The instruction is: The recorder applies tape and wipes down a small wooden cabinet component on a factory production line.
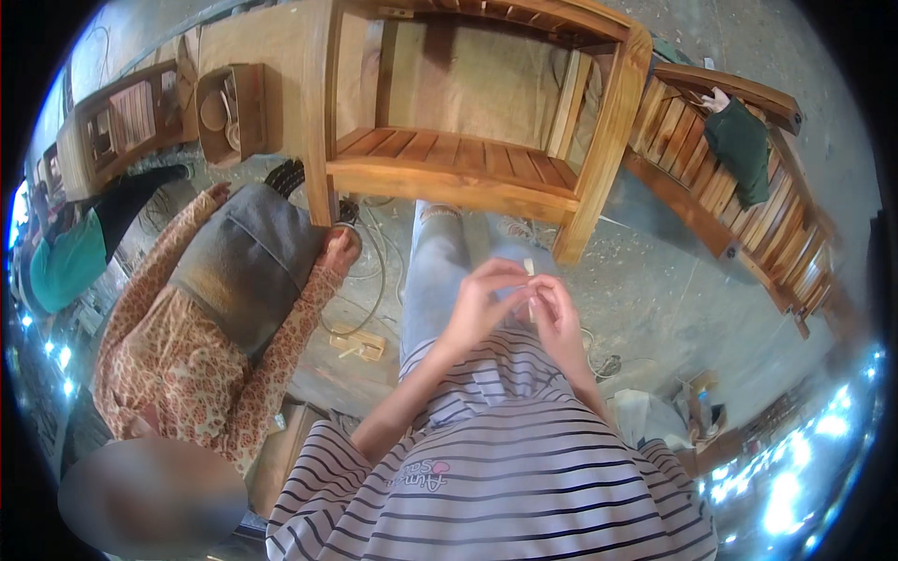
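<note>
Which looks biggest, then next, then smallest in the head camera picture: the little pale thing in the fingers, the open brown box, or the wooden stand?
Largest to smallest in the head view:
1. Wooden stand
2. Open brown box
3. Little pale thing, partly covered

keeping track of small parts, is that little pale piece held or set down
Held: the little pale piece shows right where the fingertips of the left hand and right hand come together.

One left hand [484, 297] and one right hand [558, 316] are counted, with at least one small pale piece [529, 266]. At least three slatted wooden pieces [458, 191] and three other people [168, 365] (one shown mainly by a green sleeve [739, 150]) are seen.
</note>
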The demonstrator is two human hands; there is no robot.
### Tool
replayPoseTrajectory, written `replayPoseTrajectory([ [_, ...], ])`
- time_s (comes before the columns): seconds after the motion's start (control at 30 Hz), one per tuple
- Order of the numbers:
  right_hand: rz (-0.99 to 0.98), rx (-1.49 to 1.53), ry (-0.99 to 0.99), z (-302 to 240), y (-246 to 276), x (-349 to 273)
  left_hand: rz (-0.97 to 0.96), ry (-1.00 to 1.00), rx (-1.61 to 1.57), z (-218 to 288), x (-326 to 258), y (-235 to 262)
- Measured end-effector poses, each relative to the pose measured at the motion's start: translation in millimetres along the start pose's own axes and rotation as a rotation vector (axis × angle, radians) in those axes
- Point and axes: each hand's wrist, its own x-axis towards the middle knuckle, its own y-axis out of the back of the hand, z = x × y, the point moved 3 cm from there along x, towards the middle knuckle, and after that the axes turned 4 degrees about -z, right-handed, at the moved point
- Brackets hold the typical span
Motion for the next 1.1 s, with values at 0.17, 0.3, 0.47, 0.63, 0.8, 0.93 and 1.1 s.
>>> replayPoseTrajectory([
  [0.17, -0.134, -0.011, -0.021, 24, -32, -15, 0.048, 0.006, -0.028, -31, -42, 12],
  [0.3, -0.14, 0.012, -0.042, 42, -57, -33, 0.068, 0.023, -0.044, -48, -72, 22],
  [0.47, -0.114, 0.065, -0.024, 57, -97, -52, 0.086, -0.072, -0.011, -67, -110, 40],
  [0.63, -0.039, -0.023, 0.001, 99, -125, -60, 0.23, -0.116, 0.028, -94, -151, 47],
  [0.8, 0.094, -0.24, 0.087, 112, -147, -64, 0.406, -0.198, 0.157, -105, -157, 55],
  [0.93, 0.264, -0.361, 0.17, 111, -145, -66, 0.452, -0.257, 0.173, -96, -145, 43],
  [1.1, 0.4, -0.356, 0.184, 92, -121, -79, 0.505, -0.365, 0.179, -82, -123, 15],
])
